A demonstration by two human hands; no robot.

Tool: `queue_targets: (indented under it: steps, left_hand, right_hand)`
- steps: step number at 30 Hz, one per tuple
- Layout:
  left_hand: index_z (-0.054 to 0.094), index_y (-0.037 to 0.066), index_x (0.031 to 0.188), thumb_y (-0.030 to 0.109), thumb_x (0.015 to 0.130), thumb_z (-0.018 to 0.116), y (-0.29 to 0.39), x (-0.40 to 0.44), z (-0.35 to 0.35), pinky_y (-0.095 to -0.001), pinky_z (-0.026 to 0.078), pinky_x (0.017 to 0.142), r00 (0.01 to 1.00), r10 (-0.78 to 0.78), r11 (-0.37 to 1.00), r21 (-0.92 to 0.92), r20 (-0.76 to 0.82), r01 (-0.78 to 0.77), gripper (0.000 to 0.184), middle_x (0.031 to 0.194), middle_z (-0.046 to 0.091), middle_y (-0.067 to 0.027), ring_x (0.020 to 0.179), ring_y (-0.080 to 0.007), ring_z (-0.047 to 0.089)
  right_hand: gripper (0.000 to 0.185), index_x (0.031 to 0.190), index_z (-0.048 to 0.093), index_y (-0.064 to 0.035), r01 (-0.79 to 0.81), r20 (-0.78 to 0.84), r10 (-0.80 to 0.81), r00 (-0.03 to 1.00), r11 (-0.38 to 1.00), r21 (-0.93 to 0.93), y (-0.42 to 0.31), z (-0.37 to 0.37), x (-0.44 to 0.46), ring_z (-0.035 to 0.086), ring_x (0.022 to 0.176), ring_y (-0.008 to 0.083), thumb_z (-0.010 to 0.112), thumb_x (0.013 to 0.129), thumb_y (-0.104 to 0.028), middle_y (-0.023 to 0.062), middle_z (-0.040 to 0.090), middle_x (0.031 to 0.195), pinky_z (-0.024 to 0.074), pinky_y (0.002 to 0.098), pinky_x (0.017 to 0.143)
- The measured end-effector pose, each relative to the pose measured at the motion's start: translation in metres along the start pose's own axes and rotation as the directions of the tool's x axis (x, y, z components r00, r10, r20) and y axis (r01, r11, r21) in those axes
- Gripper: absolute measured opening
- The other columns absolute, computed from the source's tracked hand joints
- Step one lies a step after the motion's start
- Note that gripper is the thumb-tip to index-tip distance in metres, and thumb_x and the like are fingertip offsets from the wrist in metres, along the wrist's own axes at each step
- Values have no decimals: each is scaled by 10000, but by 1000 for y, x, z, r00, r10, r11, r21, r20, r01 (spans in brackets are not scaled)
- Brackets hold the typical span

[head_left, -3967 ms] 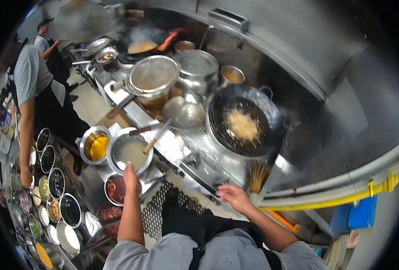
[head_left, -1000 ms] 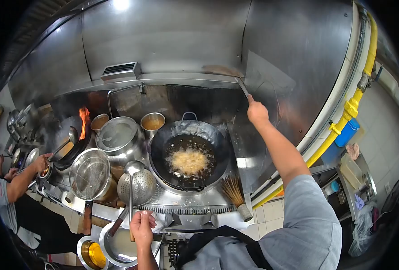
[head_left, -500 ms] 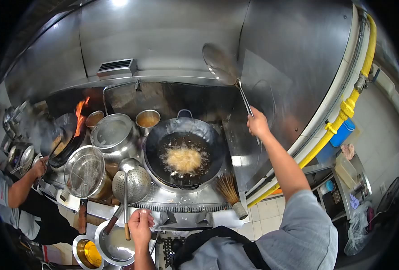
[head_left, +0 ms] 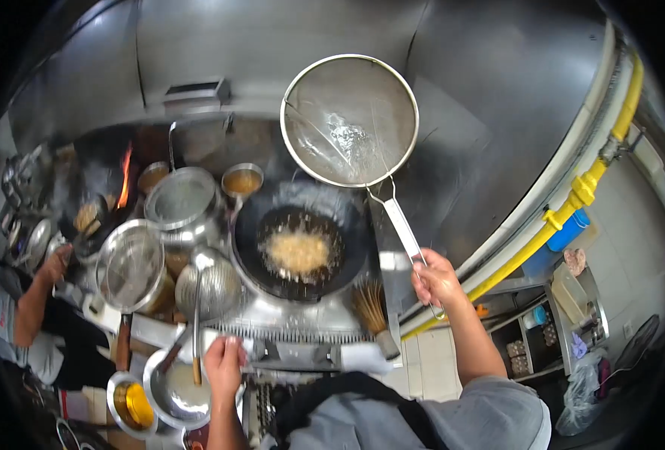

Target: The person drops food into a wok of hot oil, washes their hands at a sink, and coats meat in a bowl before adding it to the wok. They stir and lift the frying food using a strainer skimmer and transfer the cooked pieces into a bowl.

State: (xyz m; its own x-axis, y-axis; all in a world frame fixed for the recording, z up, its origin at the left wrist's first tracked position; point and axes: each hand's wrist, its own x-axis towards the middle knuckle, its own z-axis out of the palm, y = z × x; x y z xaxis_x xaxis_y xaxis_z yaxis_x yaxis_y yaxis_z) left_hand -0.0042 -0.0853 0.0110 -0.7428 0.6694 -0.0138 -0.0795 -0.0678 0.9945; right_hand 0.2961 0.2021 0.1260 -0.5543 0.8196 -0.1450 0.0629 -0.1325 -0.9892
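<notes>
Strainer (head_left: pixel 350 120) is grasped by its handle in the right hand (head_left: pixel 435 279), raised near the wok (head_left: pixel 351 251). The left hand (head_left: pixel 224 361) is curled beside the ladle (head_left: pixel 197 330); whether anything is held cannot be told. Marking on a co-worker's shirt (head_left: pixel 1 319) is too small to be read.

Golden-tan food (head_left: pixel 297 251) stands out against a black wok (head_left: pixel 350 225) at centre frame, while a silver-rimmed strainer (head_left: pixel 350 120) shows fine grey-brown mesh at upper centre. A flame (head_left: pixel 125 178) glows orange at left; bright amber-yellow liquid (head_left: pixel 138 405) colours a silver bowl (head_left: pixel 115 407) at lower left. At right, I see a vivid yellow pipe (head_left: pixel 582 190) and a blue container (head_left: pixel 567 231). A plain grey shirt (head_left: pixel 475 416) carries a black strap (head_left: pixel 422 425) at bottom centre.
</notes>
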Motion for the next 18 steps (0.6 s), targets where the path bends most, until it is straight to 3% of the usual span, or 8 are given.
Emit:
queue_targets:
  steps: [1,8,10,12,14,15,17,18]
  left_hand:
    - [593,-19,847,138,926,516,1,-1,1,-220,369,499,999,41,999,6,22,-41,192,627,531,-19,545,-79,472]
    - [594,5,863,182,915,574,-6,-19,-6,-202,390,519,996,-83,996,-37,26,84,186,661,562,-11,568,-61,493]
    - [593,7,860,188,915,578,-11,-23,-13,-200,389,513,996,-90,995,-53,11,90,190,658,563,-9,563,-59,492]
    - [589,14,845,200,912,588,-18,-28,-20,-199,386,499,991,-131,991,-30,-33,130,198,649,565,-7,548,-57,490]
    - [587,18,836,205,910,594,-21,-32,-25,-200,387,496,989,-139,990,-34,-50,138,201,644,566,-9,538,-59,488]
    - [586,20,835,201,910,594,-19,-34,-26,-200,387,494,988,-145,988,-51,-51,142,196,644,566,-11,536,-60,488]
    - [587,22,837,191,908,595,-17,-37,-26,-199,386,492,989,-137,988,-73,-48,134,183,643,563,-11,533,-61,487]
    - [587,22,837,191,908,595,-16,-38,-26,-199,386,492,990,-131,989,-70,-56,127,183,643,563,-11,533,-61,487]
  right_hand:
    - [274,1182,502,-64,-93,-97,74,992,973,-212,0,8,0,397,348,99,527,921,-143,24,482,570,324,248,304]
    - [377,1276,455,6,-93,-212,-10,977,877,-471,82,-1,65,400,343,122,474,904,-52,34,478,561,332,280,295]
    - [405,1265,460,18,-227,-274,54,960,724,-652,86,9,69,463,371,154,470,861,-8,57,510,581,391,304,324]
    - [333,1199,500,38,-236,-271,82,959,759,-607,97,21,81,470,371,162,465,871,-11,75,525,609,381,302,316]
    - [208,1083,508,20,-325,-115,304,946,907,-270,127,25,111,447,378,144,473,883,-26,73,518,634,362,290,313]
    - [208,1083,508,20,-323,-108,304,946,908,-269,137,31,121,447,378,144,473,883,-26,73,518,634,362,290,313]
    - [52,953,471,-73,-379,1,379,925,925,-1,149,50,136,387,382,100,489,905,-70,12,461,592,309,249,325]
    - [57,932,446,-98,-371,36,371,928,929,0,148,61,135,363,406,78,489,906,-71,-6,444,606,290,227,345]
